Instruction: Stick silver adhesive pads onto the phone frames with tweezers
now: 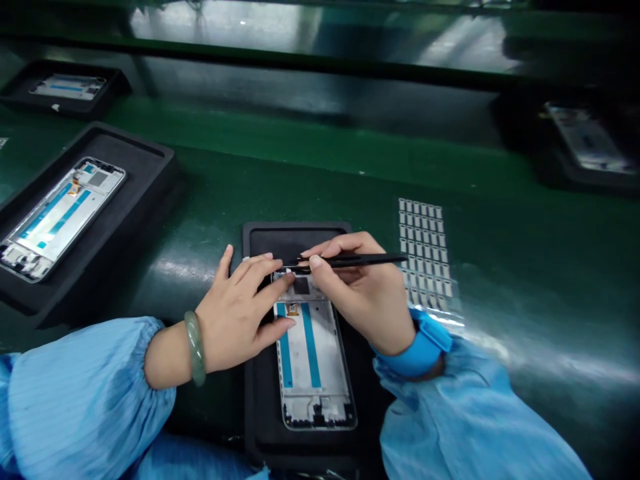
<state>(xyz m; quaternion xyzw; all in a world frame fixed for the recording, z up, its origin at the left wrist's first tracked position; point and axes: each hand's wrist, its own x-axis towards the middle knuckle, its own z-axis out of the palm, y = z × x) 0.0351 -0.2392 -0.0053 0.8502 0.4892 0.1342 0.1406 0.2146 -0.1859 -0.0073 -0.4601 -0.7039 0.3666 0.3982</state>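
Note:
A phone frame with two blue strips and a small orange flex connector lies face-up in a black foam tray in front of me. My right hand pinches black tweezers, held almost level. Their tips reach the frame's top left edge, where my fingers hide the exact contact. My left hand spreads its fingers over the frame's upper left side. Its index fingertip presses near the top edge beside the tweezer tips, and the thumb is over the left edge near the connector.
A clear sheet with rows of small grey pieces lies to the right. Another foam tray with a phone frame stands at left. More trays sit far left and far right on the green bench.

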